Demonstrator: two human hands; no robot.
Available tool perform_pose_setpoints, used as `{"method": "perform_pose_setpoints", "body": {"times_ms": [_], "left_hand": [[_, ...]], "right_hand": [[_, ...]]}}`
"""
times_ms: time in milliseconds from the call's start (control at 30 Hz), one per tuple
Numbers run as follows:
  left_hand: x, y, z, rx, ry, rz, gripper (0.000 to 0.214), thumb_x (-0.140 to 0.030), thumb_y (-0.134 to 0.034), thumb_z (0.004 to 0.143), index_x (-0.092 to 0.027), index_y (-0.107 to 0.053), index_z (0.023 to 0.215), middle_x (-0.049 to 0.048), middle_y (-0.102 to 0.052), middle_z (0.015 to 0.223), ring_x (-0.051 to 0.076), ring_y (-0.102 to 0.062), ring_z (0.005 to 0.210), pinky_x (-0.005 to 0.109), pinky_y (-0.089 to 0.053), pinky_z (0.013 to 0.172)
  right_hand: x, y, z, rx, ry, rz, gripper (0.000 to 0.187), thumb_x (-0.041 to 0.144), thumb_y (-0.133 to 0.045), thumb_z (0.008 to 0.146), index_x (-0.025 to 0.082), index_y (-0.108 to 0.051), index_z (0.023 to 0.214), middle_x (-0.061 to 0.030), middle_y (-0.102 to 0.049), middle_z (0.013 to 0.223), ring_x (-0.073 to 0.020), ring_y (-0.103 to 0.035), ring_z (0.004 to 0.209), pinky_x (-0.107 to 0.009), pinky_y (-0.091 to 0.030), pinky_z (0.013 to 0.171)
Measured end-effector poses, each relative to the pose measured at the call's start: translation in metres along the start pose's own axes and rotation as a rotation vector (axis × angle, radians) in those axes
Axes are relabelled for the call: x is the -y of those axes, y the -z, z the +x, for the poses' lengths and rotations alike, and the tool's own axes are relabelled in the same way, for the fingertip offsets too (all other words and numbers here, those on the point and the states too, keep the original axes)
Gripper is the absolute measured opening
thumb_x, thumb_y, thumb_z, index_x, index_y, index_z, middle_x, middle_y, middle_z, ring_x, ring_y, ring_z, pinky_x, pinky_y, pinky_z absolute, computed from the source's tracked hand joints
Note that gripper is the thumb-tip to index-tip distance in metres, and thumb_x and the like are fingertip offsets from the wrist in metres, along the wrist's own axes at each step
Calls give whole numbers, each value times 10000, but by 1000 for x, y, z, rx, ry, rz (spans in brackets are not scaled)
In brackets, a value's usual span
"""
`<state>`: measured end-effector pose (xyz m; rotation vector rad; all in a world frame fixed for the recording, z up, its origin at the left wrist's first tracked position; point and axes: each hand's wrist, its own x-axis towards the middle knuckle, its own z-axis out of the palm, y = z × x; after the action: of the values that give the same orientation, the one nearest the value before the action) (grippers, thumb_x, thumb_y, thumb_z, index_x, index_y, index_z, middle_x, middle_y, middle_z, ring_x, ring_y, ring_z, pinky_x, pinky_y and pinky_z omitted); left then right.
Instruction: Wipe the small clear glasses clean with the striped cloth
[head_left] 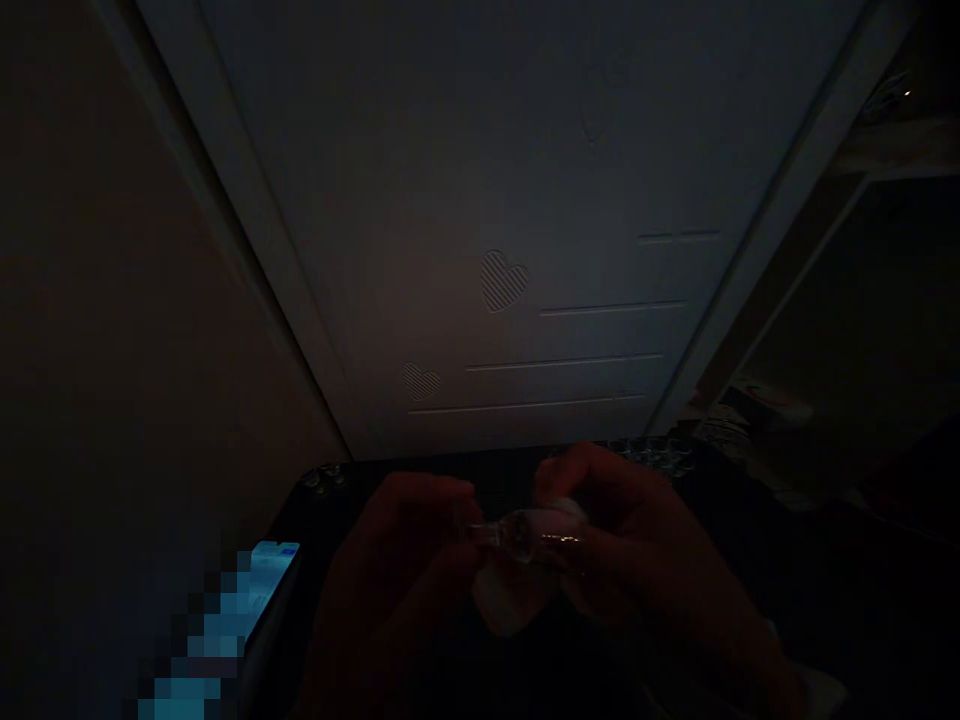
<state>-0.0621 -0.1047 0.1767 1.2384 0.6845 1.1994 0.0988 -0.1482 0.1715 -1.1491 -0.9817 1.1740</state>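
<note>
Item, held: one small clear piece (517, 535), glass or plastic (too dim for me to say from my remote seat), lying sideways with its narrow neck to the left and its wider body to the right.

Item, left hand (397, 560): fingertips drawn narrow around the neck, thumb on the near side.

Item, right hand (645, 540): thumb and curled fingers closed on the wider body, whose near side catches a bright glint.

Handling note: I judge this hold wants a light, even pinch, both hands level and the neck in line with the body; bending or twisting at the thin part could snap it, if it is glass. More light would help me judge the grip.

Position: the clear piece bridges the two hands, touching both, its middle exposed between them. Just below it shows a pale item (510, 600), cloth or paper perhaps; whether it touches, I can't make out.

Item, surroundings: dark surface (360, 478) beneath; small glinting bits (652, 456) at its far right, a few clear scraps (322, 480) at its far left; lit screen (274, 575) near left; embossed panel (412, 200) rising at the far side, with a striped heart (504, 281)
</note>
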Motion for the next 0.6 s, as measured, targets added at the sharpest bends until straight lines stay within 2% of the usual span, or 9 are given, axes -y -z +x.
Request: {"method": "perform_pose_setpoints", "body": {"times_ms": [200, 433, 600], "left_hand": [[-1, 3, 1, 68, 13, 23, 166, -399, -831, 691, -290, -760, 795, -7, -722, 700, 155, -682, 643, 210, -558, 589], [-3, 2, 1, -9, 11, 28, 197, -429, -855, 647, -302, -770, 770, -16, -731, 692, 148, -683, 635, 196, -556, 594], [-4, 8, 4, 66, -41, 106, 136, -418, -814, 714, -353, -785, 830, -29, -762, 761, 144, -710, 706, 191, -576, 662]], "right_hand": [[-2, 0, -1, -9, 61, -7, 313, 394, -813, 671, 233, -547, 697, 66, -495, 543, -75, -413, 395, -183, -279, 345], [-3, 0, 0, -12, 57, -30, 344, 407, -826, 651, 230, -537, 705, 65, -511, 580, -67, -415, 392, -167, -288, 333], [-5, -2, 1, -85, 225, -125, 257, 317, -798, 693, 215, -562, 678, 38, -566, 637, -78, -470, 459, -169, -343, 376]]}}
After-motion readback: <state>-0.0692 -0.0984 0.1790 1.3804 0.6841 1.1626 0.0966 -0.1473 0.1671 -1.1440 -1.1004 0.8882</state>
